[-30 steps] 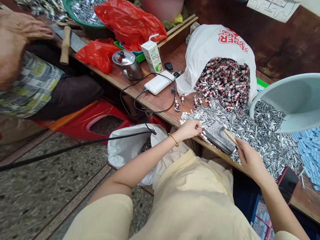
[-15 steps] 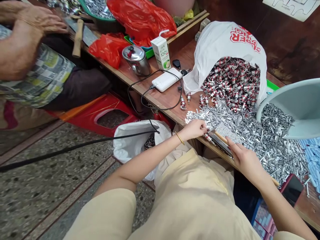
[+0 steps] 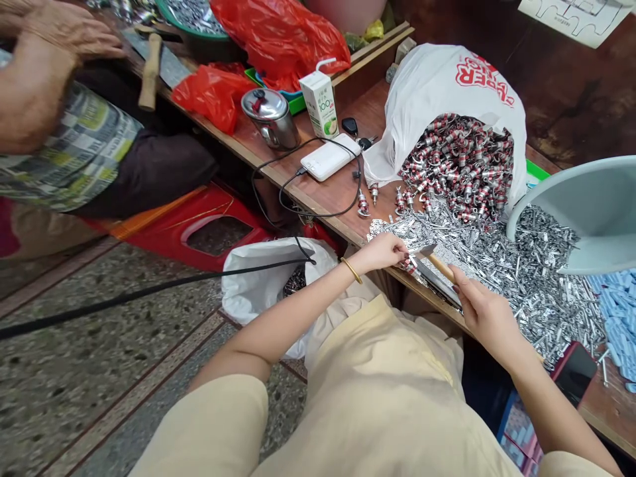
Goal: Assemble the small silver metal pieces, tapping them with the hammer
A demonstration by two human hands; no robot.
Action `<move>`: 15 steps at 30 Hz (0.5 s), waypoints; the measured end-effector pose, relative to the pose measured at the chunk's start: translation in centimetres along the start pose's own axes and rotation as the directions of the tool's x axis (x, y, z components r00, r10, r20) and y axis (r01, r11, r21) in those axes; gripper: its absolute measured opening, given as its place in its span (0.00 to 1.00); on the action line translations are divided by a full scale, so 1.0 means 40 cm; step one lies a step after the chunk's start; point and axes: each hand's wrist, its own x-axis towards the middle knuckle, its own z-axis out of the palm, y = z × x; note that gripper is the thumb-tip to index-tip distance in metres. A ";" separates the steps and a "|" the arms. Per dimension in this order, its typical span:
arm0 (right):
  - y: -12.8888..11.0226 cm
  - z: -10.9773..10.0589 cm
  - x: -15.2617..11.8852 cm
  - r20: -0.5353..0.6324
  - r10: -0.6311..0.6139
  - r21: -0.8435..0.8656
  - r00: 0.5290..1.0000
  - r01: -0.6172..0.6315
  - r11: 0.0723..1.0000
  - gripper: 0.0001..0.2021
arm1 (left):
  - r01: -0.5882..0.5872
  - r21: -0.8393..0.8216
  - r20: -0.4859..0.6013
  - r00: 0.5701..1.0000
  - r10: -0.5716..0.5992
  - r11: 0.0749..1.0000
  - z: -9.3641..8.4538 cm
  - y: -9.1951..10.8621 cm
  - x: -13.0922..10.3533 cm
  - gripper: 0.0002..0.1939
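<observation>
My left hand [image 3: 381,253], with a gold bangle at the wrist, is closed in a pinch at the table's front edge. Its fingertips hold a small red-and-silver metal fitting [image 3: 409,265], mostly hidden by the fingers. In my right hand [image 3: 481,306] is a hammer [image 3: 441,266], its wooden handle wrapped by the fingers. The dark metal head sits just above and right of the fitting; whether they touch, I cannot tell. Below the handle lies a long metal bar [image 3: 437,286] along the edge. Loose silver metal pieces [image 3: 477,258] heap up beyond both hands.
A white plastic bag [image 3: 447,79] spills red-and-silver fittings. Right of it, a grey tub [image 3: 596,212] lies tipped. A power bank [image 3: 330,158] with a black cable, a drink carton [image 3: 318,103] and a steel mug [image 3: 271,119] stand left. Another person's hand [image 3: 64,33] is at far left.
The hammer head has lifted slightly away from the fitting, showing more of the handle. My left hand stays pinched at nearly the same spot. The whole view has shifted a little.
</observation>
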 end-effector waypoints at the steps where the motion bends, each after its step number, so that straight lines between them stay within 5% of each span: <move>1: -0.002 0.001 0.003 -0.001 0.012 -0.015 1.000 -0.012 1.000 0.26 | -0.003 0.002 -0.001 1.000 0.003 1.000 0.000 0.001 -0.001 0.08; 11: -0.004 0.029 0.016 0.018 0.036 -0.056 0.999 -0.035 0.998 0.26 | 0.040 -0.044 0.009 0.999 -0.040 0.998 0.006 -0.001 -0.010 0.08; 15: 0.032 0.060 0.003 -0.135 0.114 -0.043 0.984 -0.121 0.992 0.23 | 0.032 -0.263 -0.071 0.996 -0.052 0.964 0.005 0.011 -0.031 0.12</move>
